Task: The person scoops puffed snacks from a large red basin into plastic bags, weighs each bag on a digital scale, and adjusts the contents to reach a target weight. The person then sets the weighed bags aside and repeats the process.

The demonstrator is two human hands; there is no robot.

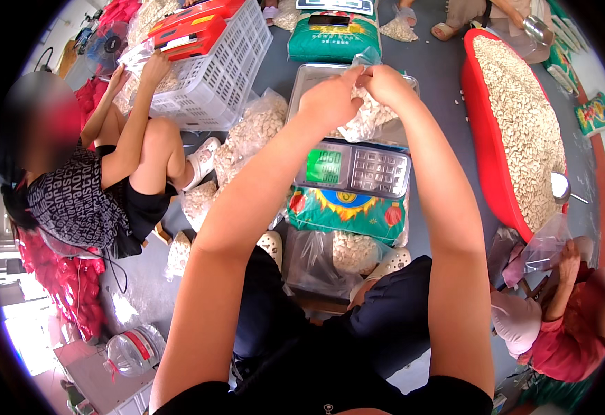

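A clear plastic bag (369, 118) of pale, flat seed-like pieces rests on the steel pan (306, 83) of a weighing scale. Both my hands meet at the gathered neck of this bag. My left hand (329, 101) pinches the neck from the left, index finger stretched out, while my right hand (387, 87) grips it from the right. Some of the neck is hidden by my fingers. Below the pan sits the scale's keypad and lit green display (324, 167). A green printed sack (346, 210) lies nearer to me, under the display unit.
Filled bags (253, 127) crowd the floor at left, beside a white plastic crate (214, 78) holding red boxes (188, 39). A red tub (481, 150) heaped with pale pieces stands at right. Seated co-workers (74, 197) flank me. Another filled bag (355, 252) lies between my feet.
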